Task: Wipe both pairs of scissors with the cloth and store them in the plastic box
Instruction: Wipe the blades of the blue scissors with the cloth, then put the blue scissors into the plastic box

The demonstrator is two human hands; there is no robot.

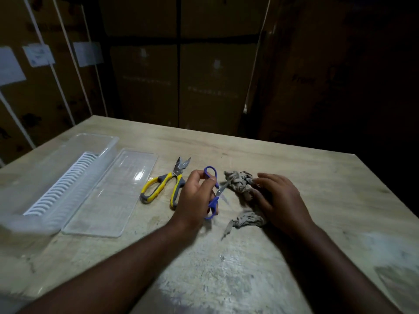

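Note:
My left hand (196,196) grips small blue-handled scissors (212,191) by the handles, blades spread open and pointing right toward a crumpled grey cloth (240,180). On that cloth rests my right hand (280,200), fingers curled over it. Just left of my left hand lie larger yellow-and-grey scissors (166,184) flat on the table, blades slightly apart and pointing away from me. A clear plastic box (54,177) with a white ribbed insert stands at the far left, uncovered.
The box's clear flat lid (113,192) lies between the box and the yellow scissors. The wooden table (226,264) is pale and scuffed; its far edge and right edge are near. Stacked cardboard cartons fill the dark background.

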